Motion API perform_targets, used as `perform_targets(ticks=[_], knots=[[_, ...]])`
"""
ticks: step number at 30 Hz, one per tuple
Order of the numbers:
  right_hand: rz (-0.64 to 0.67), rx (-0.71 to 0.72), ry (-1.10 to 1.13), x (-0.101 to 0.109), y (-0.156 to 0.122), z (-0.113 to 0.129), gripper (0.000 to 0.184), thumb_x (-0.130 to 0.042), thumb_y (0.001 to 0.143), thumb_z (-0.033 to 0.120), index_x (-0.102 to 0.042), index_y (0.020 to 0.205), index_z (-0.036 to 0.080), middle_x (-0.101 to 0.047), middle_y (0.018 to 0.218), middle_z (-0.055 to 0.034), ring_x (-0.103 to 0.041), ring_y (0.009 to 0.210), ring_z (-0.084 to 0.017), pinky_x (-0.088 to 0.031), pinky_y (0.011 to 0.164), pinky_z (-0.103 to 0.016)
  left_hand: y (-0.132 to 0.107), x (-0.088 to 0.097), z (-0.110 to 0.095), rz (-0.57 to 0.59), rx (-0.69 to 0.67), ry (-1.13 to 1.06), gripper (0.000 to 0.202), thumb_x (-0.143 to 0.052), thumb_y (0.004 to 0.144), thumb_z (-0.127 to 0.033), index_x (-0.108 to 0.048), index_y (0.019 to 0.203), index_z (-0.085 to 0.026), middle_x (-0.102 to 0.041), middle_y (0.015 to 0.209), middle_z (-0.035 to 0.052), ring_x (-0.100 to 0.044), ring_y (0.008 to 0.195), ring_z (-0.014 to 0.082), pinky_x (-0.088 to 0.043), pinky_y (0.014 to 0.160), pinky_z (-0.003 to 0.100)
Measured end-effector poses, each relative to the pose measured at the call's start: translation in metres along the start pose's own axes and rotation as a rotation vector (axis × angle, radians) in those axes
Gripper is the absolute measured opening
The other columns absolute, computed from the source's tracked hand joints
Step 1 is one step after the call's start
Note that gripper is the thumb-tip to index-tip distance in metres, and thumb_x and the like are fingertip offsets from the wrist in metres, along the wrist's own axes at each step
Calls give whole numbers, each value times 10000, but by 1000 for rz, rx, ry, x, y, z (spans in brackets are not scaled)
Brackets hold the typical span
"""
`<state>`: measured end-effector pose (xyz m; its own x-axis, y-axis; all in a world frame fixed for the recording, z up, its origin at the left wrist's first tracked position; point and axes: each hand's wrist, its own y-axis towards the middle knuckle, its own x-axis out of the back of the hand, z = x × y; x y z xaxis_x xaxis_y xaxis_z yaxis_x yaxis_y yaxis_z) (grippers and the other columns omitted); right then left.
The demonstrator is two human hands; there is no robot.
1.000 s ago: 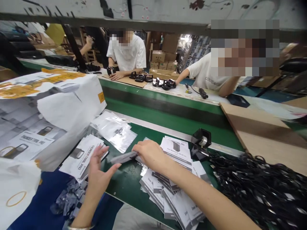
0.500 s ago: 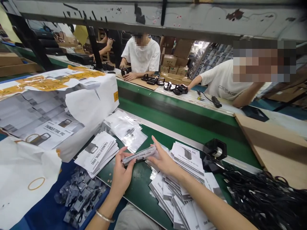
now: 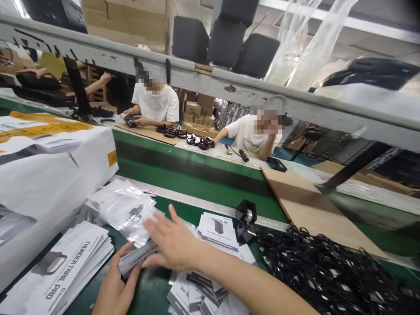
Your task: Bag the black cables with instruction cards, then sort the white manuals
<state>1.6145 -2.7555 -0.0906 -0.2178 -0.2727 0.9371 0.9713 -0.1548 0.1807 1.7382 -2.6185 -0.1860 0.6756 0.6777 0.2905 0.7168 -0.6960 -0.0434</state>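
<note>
My left hand (image 3: 116, 282) is closed round a user manual (image 3: 136, 259), held tilted so that its edge and part of the printed THUNDER TRAIL title show. Over the manual's far end passes my right hand (image 3: 173, 245), its fingers spread; whether it touches the manual I cannot tell. Just beyond the fingers lie clear plastic bags (image 3: 121, 201). To the left is a fanned stack of THUNDER TRAIL PRO booklets (image 3: 55, 267). A heap of user manuals (image 3: 218, 232) sits beyond and below my right forearm, which partly hides it.
A torn white paper package (image 3: 49, 170) stands at the left. Tangled black cables (image 3: 328, 275) cover the right side, near a black tape dispenser (image 3: 246, 218). A cardboard sheet (image 3: 315, 205) lies across the green belt (image 3: 183, 170). Co-workers (image 3: 155, 103) sit opposite, below a metal beam (image 3: 210, 81).
My right hand has come off the manual's end and moved towards the plastic bags, fingers spreading. My left hand keeps the manual. The view has turned up and to the right.
</note>
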Motion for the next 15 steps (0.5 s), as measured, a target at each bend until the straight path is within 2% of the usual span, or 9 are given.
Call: perform_targets(ticks=[2,4,5,7,8,9,11,13,15], knots=[[39,70,-83,1,3,7,781,-460,831,537,-176,1397,80,-395,1363,-200,-223,1319,-331,-16,1057,-595,-1,-2,-2,26,-5,19,513,-583,717,-427,-444,1162,-213,-534,1149,137,-517,1045,356,-358,900,529],[38,25,-61,0,3,13,729,-523,812,502,-275,1356,85,-403,1351,-210,-256,1300,-349,-46,1051,-598,-6,-5,-7,37,-54,1,446,-557,739,-400,-459,1122,-193,-545,1133,135,-515,1059,334,-354,926,513],[62,-21,5,0,2,15,610,-564,812,422,-377,1292,95,-447,1314,-205,-313,1271,-347,-92,1050,-583,-9,-5,-10,44,-85,-17,385,-555,746,-369,-485,1081,-192,-569,1099,126,-529,1042,323,-364,924,506],[156,-131,190,0,4,16,291,-606,773,208,-563,1044,113,-596,1113,-180,-493,1118,-333,-253,998,-544,-16,-3,-17,44,-102,-26,268,-553,762,-324,-531,1000,-203,-627,978,88,-589,941,278,-421,886,448],[189,-195,278,0,7,15,171,-603,735,129,-595,906,119,-639,988,-163,-557,1018,-327,-323,944,-524,-19,0,-21,27,-108,-22,254,-561,764,-302,-544,998,-205,-637,961,80,-599,926,261,-436,877,418],[193,-258,347,0,12,15,106,-596,706,94,-592,808,124,-652,897,-149,-587,944,-325,-370,889,-511,-22,5,-24,-7,-115,-16,274,-564,771,-289,-537,1032,-208,-624,1021,84,-584,976,249,-424,907,396],[134,-360,446,-4,28,17,61,-589,706,137,-571,764,131,-649,854,-141,-598,894,-328,-422,805,-484,-30,17,-27,-176,-145,-12,392,-556,792,-276,-455,1165,-212,-524,1199,107,-488,1140,234,-347,1002,372],[89,-447,574,-14,49,28,114,-529,768,204,-556,849,129,-650,877,-131,-615,864,-286,-471,739,-413,-38,32,-26,-444,-210,-14,515,-553,802,-277,-348,1270,-211,-376,1332,126,-361,1259,228,-262,1065,365],[84,-511,718,-30,72,47,197,-408,832,190,-524,972,116,-660,885,-114,-642,787,-215,-507,649,-321,-43,45,-21,-663,-248,6,593,-550,808,-290,-283,1329,-202,-268,1395,137,-278,1311,232,-219,1088,369]])
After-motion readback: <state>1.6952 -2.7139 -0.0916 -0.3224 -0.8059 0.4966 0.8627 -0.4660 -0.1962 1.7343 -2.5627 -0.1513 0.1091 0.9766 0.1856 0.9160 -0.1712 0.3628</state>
